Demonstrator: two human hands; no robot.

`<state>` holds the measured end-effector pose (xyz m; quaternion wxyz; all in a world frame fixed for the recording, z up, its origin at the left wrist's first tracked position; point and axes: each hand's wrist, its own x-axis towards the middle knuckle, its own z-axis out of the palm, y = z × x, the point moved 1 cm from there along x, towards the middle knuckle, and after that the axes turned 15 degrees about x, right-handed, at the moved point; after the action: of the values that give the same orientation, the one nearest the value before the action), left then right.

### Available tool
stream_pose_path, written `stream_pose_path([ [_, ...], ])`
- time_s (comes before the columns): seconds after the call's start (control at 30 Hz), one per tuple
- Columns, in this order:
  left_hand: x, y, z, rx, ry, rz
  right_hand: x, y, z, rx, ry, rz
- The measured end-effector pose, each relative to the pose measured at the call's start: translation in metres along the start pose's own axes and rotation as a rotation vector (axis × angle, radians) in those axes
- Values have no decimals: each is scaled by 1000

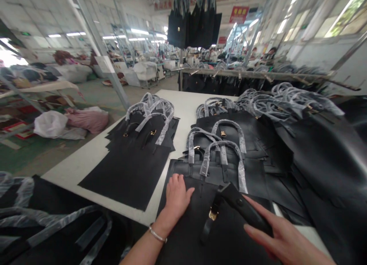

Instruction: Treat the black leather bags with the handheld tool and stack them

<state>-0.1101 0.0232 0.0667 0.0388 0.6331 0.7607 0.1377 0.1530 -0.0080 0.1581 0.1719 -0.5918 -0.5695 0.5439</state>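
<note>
A black handbag (186, 238) lies flat in front of me, with a gold-coloured buckle (212, 214) on a short strap. Its handles (241, 165) are wrapped in clear plastic. My left hand (178, 194) rests flat on the bag near its top edge, fingers stretched out and thumb apart. In my right hand (272, 228) is a black handheld tool (243, 207) with a rounded grip; its exact kind cannot be made out. The tool's front end is over the bag's upper part, beside the buckle strap. Whether it touches the leather is unclear.
More black bags (129, 158) are stacked on the white table (64, 169) at left. Bags with wrapped handles (258, 100) are piled along the right. Further bags (195, 26) hang ahead from above. A metal post (99, 47) rises beyond the table's left edge.
</note>
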Motion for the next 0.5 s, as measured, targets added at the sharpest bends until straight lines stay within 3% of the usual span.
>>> stream_pose_path([
  [0.07,7,-10,4,19,-5,-41,7,-7,7,-4,-33,-15],
  [0.13,13,-16,10,-104,-24,-67,16,-15,15,-11,-72,-17],
  [0.27,19,-18,18,-703,-135,-142,31,-32,28,42,-167,-57],
  [0.37,15,-9,14,-1095,-235,-91,38,-46,35,73,-225,-90],
  [0.5,2,8,9,-1121,-307,14,48,-59,44,84,-235,-138],
])
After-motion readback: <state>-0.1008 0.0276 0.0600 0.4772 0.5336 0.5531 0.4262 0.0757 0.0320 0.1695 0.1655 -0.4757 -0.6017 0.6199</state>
